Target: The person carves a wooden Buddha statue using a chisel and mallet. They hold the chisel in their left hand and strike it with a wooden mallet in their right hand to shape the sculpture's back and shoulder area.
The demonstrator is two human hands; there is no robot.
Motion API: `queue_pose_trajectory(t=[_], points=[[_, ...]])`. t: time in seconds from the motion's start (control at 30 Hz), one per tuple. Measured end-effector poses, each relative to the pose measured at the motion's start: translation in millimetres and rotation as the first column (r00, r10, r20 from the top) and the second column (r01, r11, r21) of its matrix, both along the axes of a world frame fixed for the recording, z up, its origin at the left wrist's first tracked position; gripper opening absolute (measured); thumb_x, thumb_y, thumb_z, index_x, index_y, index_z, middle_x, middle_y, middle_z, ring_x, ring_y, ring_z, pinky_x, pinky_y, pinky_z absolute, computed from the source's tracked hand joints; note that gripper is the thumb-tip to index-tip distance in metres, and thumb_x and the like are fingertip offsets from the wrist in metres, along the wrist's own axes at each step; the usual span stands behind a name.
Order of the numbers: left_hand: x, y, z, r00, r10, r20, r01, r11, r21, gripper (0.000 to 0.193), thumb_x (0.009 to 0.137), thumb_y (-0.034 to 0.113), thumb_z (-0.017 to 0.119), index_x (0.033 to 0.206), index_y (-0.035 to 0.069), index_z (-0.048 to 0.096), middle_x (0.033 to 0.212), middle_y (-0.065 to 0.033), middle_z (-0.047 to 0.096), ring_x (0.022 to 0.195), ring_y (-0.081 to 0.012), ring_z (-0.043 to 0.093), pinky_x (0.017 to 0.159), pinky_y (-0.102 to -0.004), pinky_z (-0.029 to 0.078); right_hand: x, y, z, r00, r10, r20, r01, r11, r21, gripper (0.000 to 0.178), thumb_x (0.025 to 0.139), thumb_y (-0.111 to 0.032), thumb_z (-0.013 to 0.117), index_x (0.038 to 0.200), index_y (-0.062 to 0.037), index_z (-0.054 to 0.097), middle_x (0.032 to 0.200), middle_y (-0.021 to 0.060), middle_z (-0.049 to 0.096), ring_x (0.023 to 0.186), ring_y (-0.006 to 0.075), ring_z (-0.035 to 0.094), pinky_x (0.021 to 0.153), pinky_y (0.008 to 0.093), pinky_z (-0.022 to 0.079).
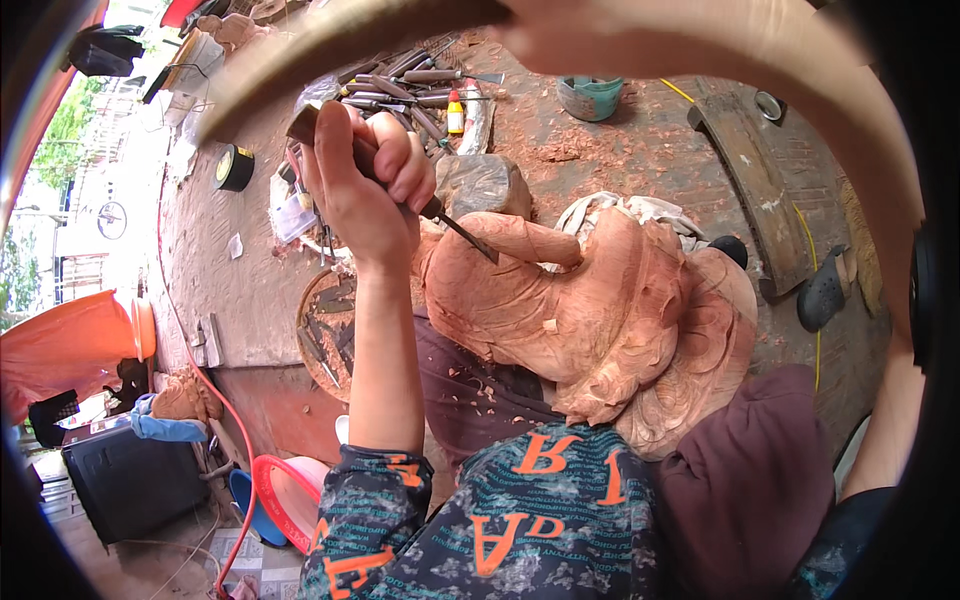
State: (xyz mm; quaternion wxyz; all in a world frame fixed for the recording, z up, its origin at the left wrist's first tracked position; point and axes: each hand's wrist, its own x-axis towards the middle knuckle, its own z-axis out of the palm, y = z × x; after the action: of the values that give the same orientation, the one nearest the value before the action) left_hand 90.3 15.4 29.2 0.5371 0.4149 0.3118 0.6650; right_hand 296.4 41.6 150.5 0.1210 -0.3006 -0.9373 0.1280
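A reddish wood carving of a rounded, draped figure lies across my lap. My left hand is closed around the dark handle of a chisel. The chisel slants down to the right, its blade tip at the carving's upper left part. My right arm curves up along the right rim, and my right hand is raised at the top. It grips a thick brown wooden club, stretched by the lens, which reaches left above the chisel. Part of the right hand's grip is cut off by the frame's edge.
Several carving tools lie heaped beyond my left hand, near a yellow glue bottle. Behind the carving stand a wooden block and a teal bucket. A round basket holds more tools. A plank lies right.
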Motion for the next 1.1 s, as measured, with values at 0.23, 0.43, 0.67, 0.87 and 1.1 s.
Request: queue_pose_trajectory(t=[0.23, 0.43, 0.67, 0.87, 1.1], points=[[1, -1, -2, 0.999, -0.011, 0.036, 0.011, 1.000, -0.009, 0.028, 0.091, 0.035, 0.044, 0.073, 0.013, 0.039, 0.049, 0.0011, 0.031, 0.036, -0.0073, 0.025, 0.032, -0.0218, 0.020, 1, -11, -2, 0.998, -0.063, 0.026, 0.062, 0.998, 0.027, 0.036, 0.076, 0.000, 0.046, 0.112, 0.0027, 0.045, 0.086, 0.0187, 0.060, 0.075, 0.0280, 0.060, 0.071, 0.0386, 0.050], [2, -1, -6, 0.999, 0.000, 0.037, 0.000, 1.000, 0.000, 0.026, 0.092, 0.029, 0.041, 0.073, 0.012, 0.035, 0.048, 0.0007, 0.030, 0.036, -0.0070, 0.026, 0.030, -0.0219, 0.021, -1, -10, -4, 0.997, -0.067, 0.039, 0.065, 0.996, 0.062, 0.036, 0.076, 0.000, 0.046, 0.111, 0.0026, 0.046, 0.086, 0.0186, 0.060, 0.074, 0.0280, 0.060, 0.071, 0.0386, 0.050], [7, -5, -4, 0.999, 0.014, -0.030, -0.013, 0.999, 0.039, 0.030, 0.093, 0.032, 0.042, 0.073, 0.012, 0.033, 0.048, 0.0007, 0.031, 0.035, -0.0074, 0.027, 0.030, -0.0223, 0.021, -17, -4, 3, 0.980, -0.180, 0.088, 0.175, 0.983, 0.058, 0.035, 0.076, 0.000, 0.046, 0.111, 0.0026, 0.046, 0.085, 0.0184, 0.060, 0.073, 0.0281, 0.061, 0.071, 0.0387, 0.050], [8, -5, -10, 1.000, -0.014, -0.012, 0.015, 0.999, 0.046, 0.028, 0.092, 0.037, 0.043, 0.076, 0.014, 0.047, 0.051, 0.0028, 0.028, 0.040, -0.0058, 0.024, 0.032, -0.0194, 0.020, -48, -25, 24, 0.770, -0.621, 0.147, 0.636, 0.730, -0.251, 0.037, 0.076, 0.000, 0.047, 0.112, 0.0029, 0.045, 0.085, 0.0184, 0.060, 0.073, 0.0285, 0.061, 0.071, 0.0386, 0.050], [8, -5, -9, 1.000, 0.017, 0.000, -0.017, 1.000, -0.001, 0.028, 0.091, 0.033, 0.043, 0.073, 0.014, 0.032, 0.048, 0.0007, 0.030, 0.035, -0.0074, 0.027, 0.031, -0.0223, 0.023, -21, -19, 6, 0.955, -0.293, 0.050, 0.296, 0.952, -0.075, 0.036, 0.075, 0.000, 0.047, 0.111, 0.0029, 0.046, 0.084, 0.0183, 0.060, 0.073, 0.0289, 0.061, 0.070, 0.0384, 0.050]])
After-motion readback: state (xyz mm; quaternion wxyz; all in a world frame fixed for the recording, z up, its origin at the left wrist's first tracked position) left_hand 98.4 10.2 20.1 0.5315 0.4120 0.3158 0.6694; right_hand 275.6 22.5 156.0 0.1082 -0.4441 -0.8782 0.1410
